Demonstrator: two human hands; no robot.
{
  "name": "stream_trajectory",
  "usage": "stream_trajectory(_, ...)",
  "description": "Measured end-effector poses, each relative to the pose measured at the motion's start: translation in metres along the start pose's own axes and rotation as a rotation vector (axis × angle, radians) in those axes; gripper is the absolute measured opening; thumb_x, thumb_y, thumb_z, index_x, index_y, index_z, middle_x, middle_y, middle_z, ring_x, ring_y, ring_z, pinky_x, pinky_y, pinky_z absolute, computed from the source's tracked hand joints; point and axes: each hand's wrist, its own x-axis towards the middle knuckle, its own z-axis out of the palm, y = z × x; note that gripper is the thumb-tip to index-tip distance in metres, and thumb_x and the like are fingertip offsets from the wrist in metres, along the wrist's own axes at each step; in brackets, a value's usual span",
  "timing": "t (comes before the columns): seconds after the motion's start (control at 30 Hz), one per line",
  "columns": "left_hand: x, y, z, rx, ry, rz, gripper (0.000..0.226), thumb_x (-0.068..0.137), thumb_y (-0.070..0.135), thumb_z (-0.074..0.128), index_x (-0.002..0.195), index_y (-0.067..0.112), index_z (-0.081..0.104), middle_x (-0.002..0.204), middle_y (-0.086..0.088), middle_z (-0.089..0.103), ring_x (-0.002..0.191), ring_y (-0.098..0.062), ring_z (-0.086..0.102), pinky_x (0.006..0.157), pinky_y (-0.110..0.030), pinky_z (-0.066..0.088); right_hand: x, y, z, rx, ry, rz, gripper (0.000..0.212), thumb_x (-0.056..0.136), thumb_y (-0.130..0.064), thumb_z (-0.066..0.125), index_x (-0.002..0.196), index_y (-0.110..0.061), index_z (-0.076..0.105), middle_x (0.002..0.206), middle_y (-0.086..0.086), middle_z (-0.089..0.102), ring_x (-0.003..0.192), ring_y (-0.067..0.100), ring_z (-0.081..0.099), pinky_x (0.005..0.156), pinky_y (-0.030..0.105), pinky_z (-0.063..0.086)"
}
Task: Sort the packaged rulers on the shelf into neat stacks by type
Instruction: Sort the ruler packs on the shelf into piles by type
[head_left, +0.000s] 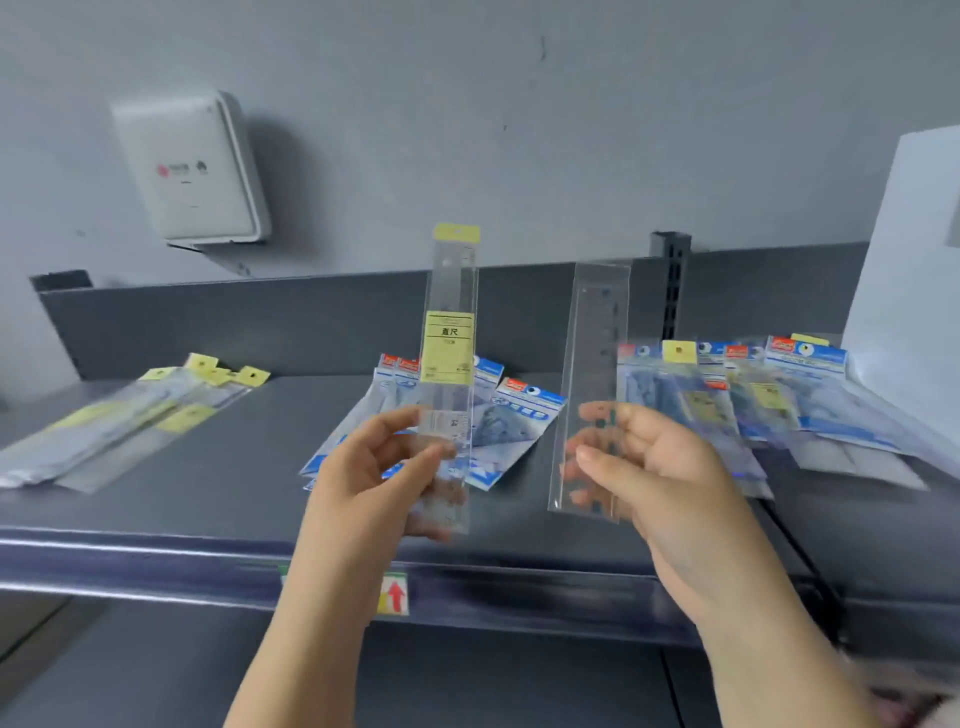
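Observation:
My left hand (379, 457) pinches the lower end of a clear packaged ruler with a yellow header and yellow label (450, 332), held upright above the shelf. Beside it, my right hand (644, 462) grips a plain clear ruler pack (595, 364), also upright, its fingers showing through the plastic. On the dark grey shelf (218, 499) lie yellow-tagged ruler packs (130, 415) at the left, blue-headed packs (514, 421) in the middle behind my hands, and a mixed pile of blue and yellow packs (753, 395) at the right.
A white wall box (189, 166) hangs above the shelf at the left. A white board (914, 270) leans at the right end. A slotted upright post (671, 280) rises behind the shelf. The front rail carries a small red-arrow label (395, 595).

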Motion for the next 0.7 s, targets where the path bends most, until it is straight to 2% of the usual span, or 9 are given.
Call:
stream_trajectory(0.1,0.002,0.007,-0.046,0.003,0.039,0.022,0.022,0.086,0.001,0.059,0.099,0.019,0.061,0.077,-0.002,0.072,0.053,-0.015,0.066,0.039,-0.026,0.051,0.001,0.004,0.045,0.030,-0.020,-0.013,0.022,0.086,0.002,0.057,0.095,-0.016,0.065,0.070,-0.002,0.071,0.060,0.007,0.065,0.052,0.017,0.050)
stream_trajectory(0.23,0.010,0.017,-0.117,0.053,0.043,0.055,0.024,0.086,-0.001,0.057,0.098,0.020,0.061,0.073,0.002,0.072,0.051,-0.011,0.064,0.039,-0.025,0.050,0.003,0.014,0.117,0.037,0.000,-0.047,0.021,0.085,-0.004,0.060,0.094,-0.022,0.065,0.070,-0.003,0.073,0.060,0.005,0.066,0.049,0.016,0.049)
stream_trajectory(0.37,0.024,0.025,-0.196,0.058,0.071,0.082,0.024,0.086,-0.003,0.057,0.099,0.016,0.060,0.071,0.002,0.070,0.048,-0.012,0.062,0.037,-0.023,0.049,0.004,0.034,0.192,0.037,0.029,-0.064,0.023,0.086,0.001,0.058,0.093,-0.021,0.065,0.067,-0.003,0.071,0.056,0.006,0.064,0.048,0.018,0.050)
stream_trajectory(0.5,0.037,0.027,-0.255,0.096,0.076,0.089,0.025,0.086,-0.003,0.059,0.105,0.014,0.060,0.073,-0.001,0.070,0.050,-0.015,0.063,0.038,-0.024,0.049,0.009,0.052,0.244,-0.003,0.050,-0.059,0.022,0.087,-0.001,0.058,0.092,-0.021,0.065,0.070,-0.002,0.072,0.057,0.006,0.064,0.055,0.022,0.049)
stream_trajectory(0.6,0.049,0.027,-0.297,0.133,0.100,0.095,0.026,0.086,-0.002,0.061,0.107,0.012,0.061,0.078,-0.003,0.071,0.054,-0.017,0.065,0.041,-0.026,0.051,0.015,0.062,0.284,-0.011,0.025,-0.040,0.021,0.086,-0.001,0.060,0.093,-0.021,0.064,0.069,-0.003,0.072,0.058,0.005,0.064,0.051,0.018,0.049)
stream_trajectory(0.7,0.061,0.026,-0.329,0.150,0.123,0.087,0.023,0.086,-0.002,0.060,0.101,0.015,0.062,0.079,-0.004,0.071,0.056,-0.017,0.066,0.044,-0.029,0.055,0.026,0.070,0.315,-0.018,0.010,-0.020,0.022,0.085,0.000,0.061,0.094,-0.020,0.064,0.068,-0.004,0.071,0.057,0.003,0.064,0.049,0.017,0.049)
